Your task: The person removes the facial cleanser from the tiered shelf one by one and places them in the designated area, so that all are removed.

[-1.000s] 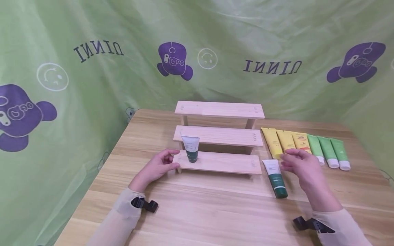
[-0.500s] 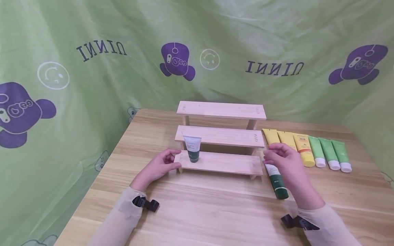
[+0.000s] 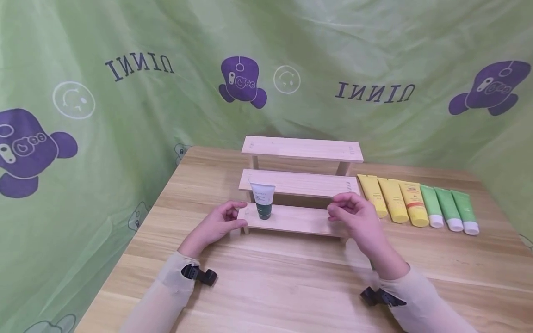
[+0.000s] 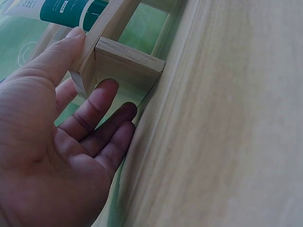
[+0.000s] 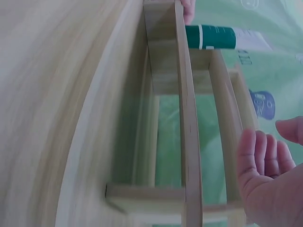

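Note:
A three-step wooden display stand [image 3: 297, 219] is in the middle of the table in the head view. On its lowest step, toward the left, a white and dark-green squeeze tube [image 3: 263, 202] stands upright on its cap. My left hand [image 3: 213, 227] holds the left end of that step, thumb [image 4: 71, 45] at the board's edge. Over the step's right end hovers my right hand [image 3: 361, 223], fingers loosely bent and nothing between them. A second white and green tube [image 3: 372, 265] lies on the table, almost wholly hidden behind the right hand.
Right of the stand lie three yellow tubes [image 3: 393, 200] and three green tubes with white caps [image 3: 448, 207] in a row. A printed green curtain [image 3: 308, 41] hangs close behind the wood-grain table [image 3: 283, 286].
My right hand has moved left from beside the yellow tubes, past the lying white and green tube, to the stand's right end. The left hand stays at the step.

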### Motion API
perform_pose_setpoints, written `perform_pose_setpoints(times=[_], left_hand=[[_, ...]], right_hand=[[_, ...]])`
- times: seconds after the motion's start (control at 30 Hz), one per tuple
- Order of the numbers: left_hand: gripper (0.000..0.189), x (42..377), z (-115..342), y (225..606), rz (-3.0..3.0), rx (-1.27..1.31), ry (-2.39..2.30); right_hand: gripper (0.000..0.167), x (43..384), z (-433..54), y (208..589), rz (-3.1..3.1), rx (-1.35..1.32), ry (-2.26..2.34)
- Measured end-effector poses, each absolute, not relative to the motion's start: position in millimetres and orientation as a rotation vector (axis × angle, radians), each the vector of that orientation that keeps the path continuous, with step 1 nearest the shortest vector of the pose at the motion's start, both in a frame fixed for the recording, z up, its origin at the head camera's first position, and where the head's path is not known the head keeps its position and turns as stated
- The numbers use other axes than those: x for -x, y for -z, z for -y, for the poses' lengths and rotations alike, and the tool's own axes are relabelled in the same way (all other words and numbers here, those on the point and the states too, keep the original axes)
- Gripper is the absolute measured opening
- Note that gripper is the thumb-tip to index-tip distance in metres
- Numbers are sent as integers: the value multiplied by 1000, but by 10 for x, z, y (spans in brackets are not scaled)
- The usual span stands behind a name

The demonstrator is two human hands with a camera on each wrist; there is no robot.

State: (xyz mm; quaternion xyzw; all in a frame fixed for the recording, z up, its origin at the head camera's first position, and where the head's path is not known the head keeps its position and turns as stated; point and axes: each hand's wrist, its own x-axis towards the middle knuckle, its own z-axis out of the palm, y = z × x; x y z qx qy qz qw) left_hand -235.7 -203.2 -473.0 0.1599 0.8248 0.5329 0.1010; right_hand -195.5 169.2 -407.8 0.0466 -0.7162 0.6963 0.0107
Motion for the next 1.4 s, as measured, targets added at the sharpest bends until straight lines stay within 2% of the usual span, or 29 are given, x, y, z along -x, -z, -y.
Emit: perform_pose_setpoints(times=[0.3, 0.53, 0.73, 1.4], left_hand=[[53, 2341, 2040, 4716, -2438, -464, -1572], [54, 2346, 2039, 4710, -2433, -457, -1575], [54, 2346, 2038, 4704, -2428, -447, -1570], [50, 2348, 2043, 4700, -2420, -526, -1590]], right_hand=[[27, 2006, -1374, 4079, 2173, -281, -2240], [32, 2034, -1141, 4011, 2117, -301, -2290], [27, 2081, -966, 3997, 2091, -313, -2311], [27, 2215, -538, 3984, 1993, -415, -2257]])
